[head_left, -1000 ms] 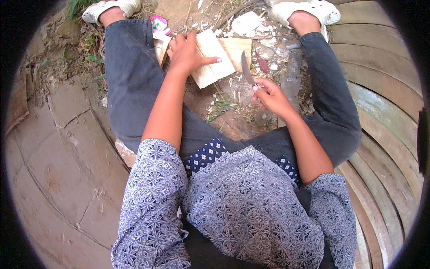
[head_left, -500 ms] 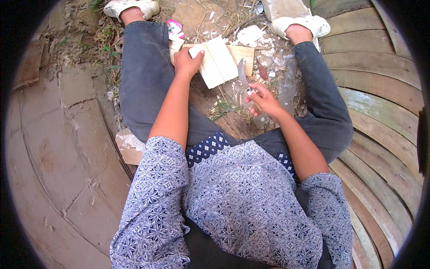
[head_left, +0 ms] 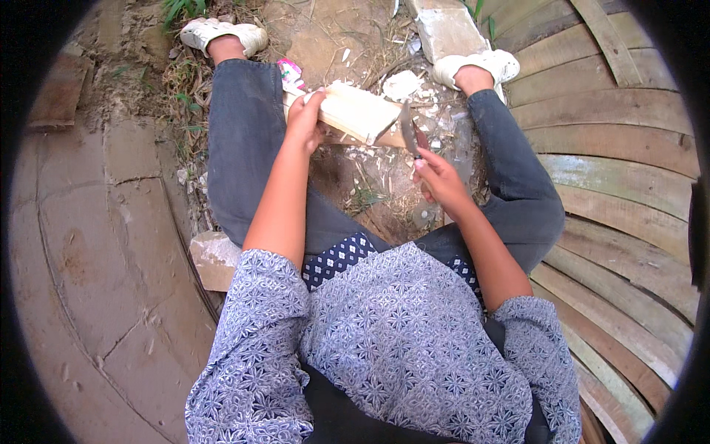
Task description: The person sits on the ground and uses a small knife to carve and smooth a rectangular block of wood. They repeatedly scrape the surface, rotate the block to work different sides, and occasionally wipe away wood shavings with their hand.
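Observation:
My left hand [head_left: 305, 122] grips the left end of a pale, squared wooden block [head_left: 356, 111], which is tilted between my legs. In my right hand [head_left: 440, 181] is a knife [head_left: 409, 129], its curved blade pointing up and away, close to the block's right end. My right fingers wrap round the handle, which is mostly hidden. Under the block lies a flat light-brown board [head_left: 392, 135], partly covered. A dark reddish, narrow piece [head_left: 421, 137] lies just behind the blade; its kind is unclear.
White chips [head_left: 403, 85] and shavings litter the ground. A concrete slab [head_left: 447, 33] stands beyond my right shoe. Curved rows of wooden planks [head_left: 614, 148] line the right; cracked muddy ground [head_left: 103, 259] spreads left. A pale brick-like block [head_left: 214, 259] lies by my left thigh.
The wooden block has been turned and tilted in my left hand, so its long side now runs more left to right. My right hand and knife have shifted slightly rightward and nearer.

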{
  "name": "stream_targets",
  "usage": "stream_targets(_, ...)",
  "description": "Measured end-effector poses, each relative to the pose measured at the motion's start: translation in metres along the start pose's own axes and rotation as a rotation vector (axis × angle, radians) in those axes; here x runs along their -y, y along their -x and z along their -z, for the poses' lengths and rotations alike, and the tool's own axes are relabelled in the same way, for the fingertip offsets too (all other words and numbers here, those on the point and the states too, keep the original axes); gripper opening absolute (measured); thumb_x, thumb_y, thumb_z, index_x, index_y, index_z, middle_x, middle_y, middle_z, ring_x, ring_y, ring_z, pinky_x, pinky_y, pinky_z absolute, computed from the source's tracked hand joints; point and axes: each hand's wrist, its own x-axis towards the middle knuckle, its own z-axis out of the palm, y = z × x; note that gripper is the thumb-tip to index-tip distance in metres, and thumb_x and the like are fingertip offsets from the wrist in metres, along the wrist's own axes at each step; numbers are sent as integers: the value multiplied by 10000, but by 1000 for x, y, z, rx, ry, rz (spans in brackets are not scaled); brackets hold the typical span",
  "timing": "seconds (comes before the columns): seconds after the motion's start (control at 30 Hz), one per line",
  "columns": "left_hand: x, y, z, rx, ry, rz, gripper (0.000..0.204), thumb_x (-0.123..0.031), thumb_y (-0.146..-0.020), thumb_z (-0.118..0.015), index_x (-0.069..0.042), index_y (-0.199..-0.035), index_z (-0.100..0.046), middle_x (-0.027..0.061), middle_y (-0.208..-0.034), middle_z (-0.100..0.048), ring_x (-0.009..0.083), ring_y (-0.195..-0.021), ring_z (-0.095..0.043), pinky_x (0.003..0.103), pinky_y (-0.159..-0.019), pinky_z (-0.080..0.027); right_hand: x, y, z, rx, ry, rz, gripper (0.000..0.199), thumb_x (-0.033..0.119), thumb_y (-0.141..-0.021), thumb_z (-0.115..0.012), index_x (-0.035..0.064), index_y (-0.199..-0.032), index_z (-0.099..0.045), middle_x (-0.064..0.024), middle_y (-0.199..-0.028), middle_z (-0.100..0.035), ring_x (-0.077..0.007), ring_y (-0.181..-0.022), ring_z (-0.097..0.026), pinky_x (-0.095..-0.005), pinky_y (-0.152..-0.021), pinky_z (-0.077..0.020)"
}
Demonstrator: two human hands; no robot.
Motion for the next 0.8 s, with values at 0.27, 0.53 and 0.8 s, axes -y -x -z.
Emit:
stream_targets(0.27, -55, 43, -8, 210, 355, 212, 307, -289, -953, -551, -23, -1069, -651, 122, -935, -721, 254, -807, -715, 367, -730, -600, 53, 47, 13, -68, -340, 188, 543, 303, -1044, -535, 97, -1507, -339, -61, -877, -588, -79, -535, -469, -211, -452, -391)
stream_targets(0.53, -42, 43, -12, 325, 320, 206, 303, -311, -877, -605, -43, -996, -680, 110, -915, -706, 256, -821, -689, 403, -753, -566, 60, 39, -9, -16, -421, 247, 547, 297, -1028, -568, 63, -1487, -386, -44, -861, -597, -70, -536, -480, -210, -448, -383)
stream_targets(0.8, -32, 44, -10, 271, 283, 264, 316, -310, -849, -645, -48, -1024, -671, 97, -917, -694, 245, -817, -678, 381, -753, -561, 57, 32, -25, 36, -443, 254, 511, 281, -1025, -577, 63, -1461, -422, -50, -856, -603, -69, -533, -480, -210, -452, -389)
